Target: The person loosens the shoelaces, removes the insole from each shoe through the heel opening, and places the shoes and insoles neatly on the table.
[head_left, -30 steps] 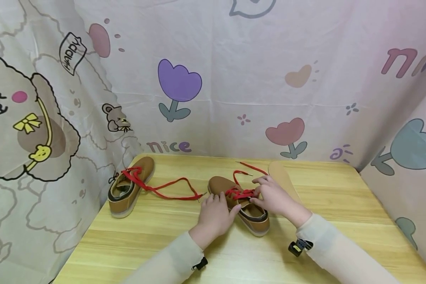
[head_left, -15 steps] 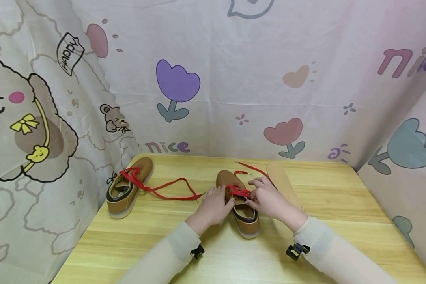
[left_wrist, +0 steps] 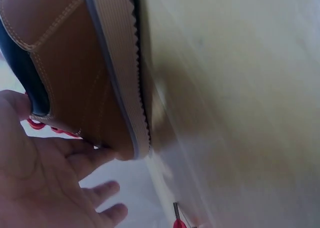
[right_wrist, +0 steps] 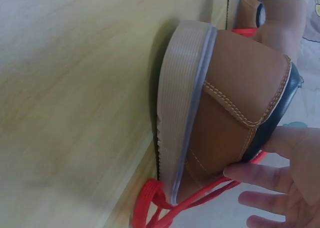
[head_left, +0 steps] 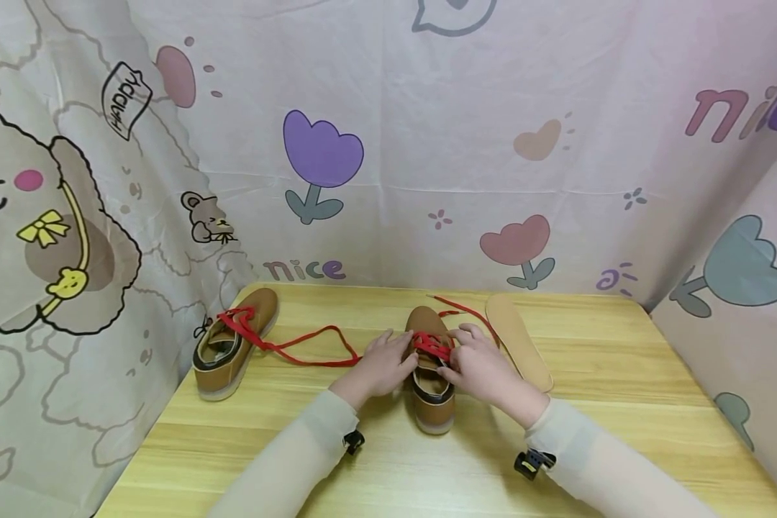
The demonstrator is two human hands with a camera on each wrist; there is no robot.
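A brown low-cut shoe (head_left: 435, 413) with a dark collar and red laces (head_left: 432, 347) stands upright on the table, its toe pointing away and its heel toward me. My left hand (head_left: 377, 365) holds its left side, thumb at the collar and fingers along the flank; in the left wrist view two of the fingers (left_wrist: 102, 192) stay off the leather. On the other side my right hand (head_left: 483, 365) grips the upper near the lacing, with the thumb at the collar edge. In the right wrist view loose red lace (right_wrist: 150, 200) hangs by the shoe's side (right_wrist: 220, 128).
The matching brown shoe (head_left: 219, 375) stands at the table's left, its long red lace (head_left: 311, 334) trailing toward the middle. A tan insole (head_left: 518, 342) lies right of my right hand. A printed curtain (head_left: 388, 144) closes off the back and sides of the wooden table (head_left: 596, 446).
The shoe has turned from slanting toward the upper left to pointing nearly straight away, its heel swinging left. Both hands have moved with it and stayed on its sides.
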